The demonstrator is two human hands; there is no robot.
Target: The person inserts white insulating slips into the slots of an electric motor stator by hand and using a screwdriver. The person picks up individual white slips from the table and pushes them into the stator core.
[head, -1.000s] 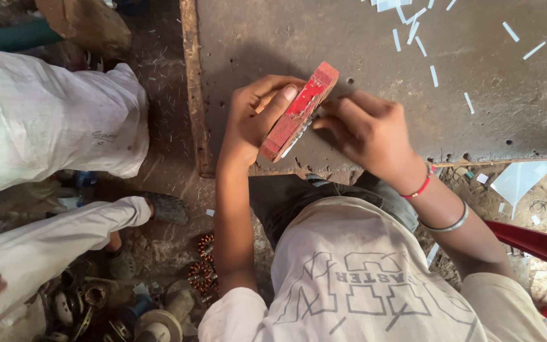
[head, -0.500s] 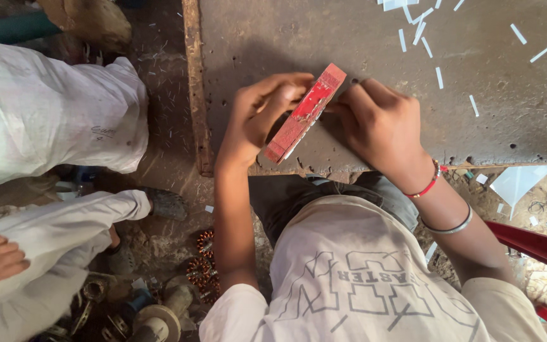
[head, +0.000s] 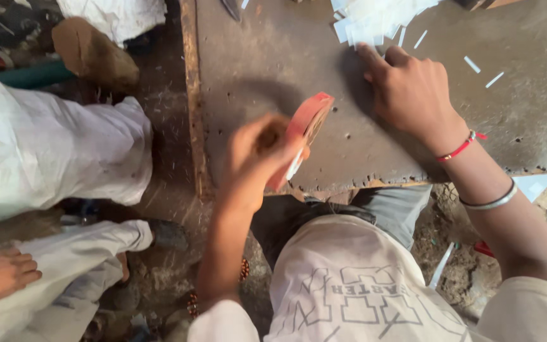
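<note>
Me: white T-shirt (head: 362,285) w/ grey block lettering across chest, short sleeves. Grey trousers (head: 387,206) below. Right wrist: thin red thread band (head: 460,147); further up forearm, plain silver bangle (head: 492,201). Left arm bare. Beaded reddish band (head: 192,303) near left elbow, partly hidden.

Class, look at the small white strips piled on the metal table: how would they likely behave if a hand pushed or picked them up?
The white strips look thin and flat, so probably very light and easily scattered. Lying flat on the table, they are likely fiddly to pinch; the right hand reaches with fingertips.
</note>
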